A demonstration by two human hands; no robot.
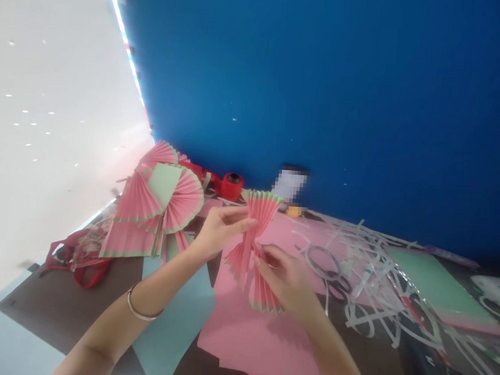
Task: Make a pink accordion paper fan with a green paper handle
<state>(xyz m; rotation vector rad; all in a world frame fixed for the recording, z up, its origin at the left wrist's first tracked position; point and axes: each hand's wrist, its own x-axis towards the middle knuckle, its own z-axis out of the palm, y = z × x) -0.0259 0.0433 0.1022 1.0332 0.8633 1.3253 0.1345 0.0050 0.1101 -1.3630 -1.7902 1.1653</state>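
Observation:
A pleated pink paper fan [262, 211] with pale green edges is held upright above the table, pinched narrow at its middle and flaring at top and bottom. My left hand [223, 228] grips its upper part between thumb and fingers. Lower down, my right hand [284, 275] has its thumb and fingertips closed on the fan near the narrow middle. Pink paper sheets [260, 348] lie beneath both hands. At the left, finished-looking pink and green paper fans [184, 200] are piled up.
White paper strips [372, 276] lie tangled at the right, with scissors [339, 288] among them. A red tape dispenser [232, 186] stands by the blue wall [325, 90]. A light blue sheet [181, 314] lies left of the pink ones; a green sheet [435, 283] lies far right.

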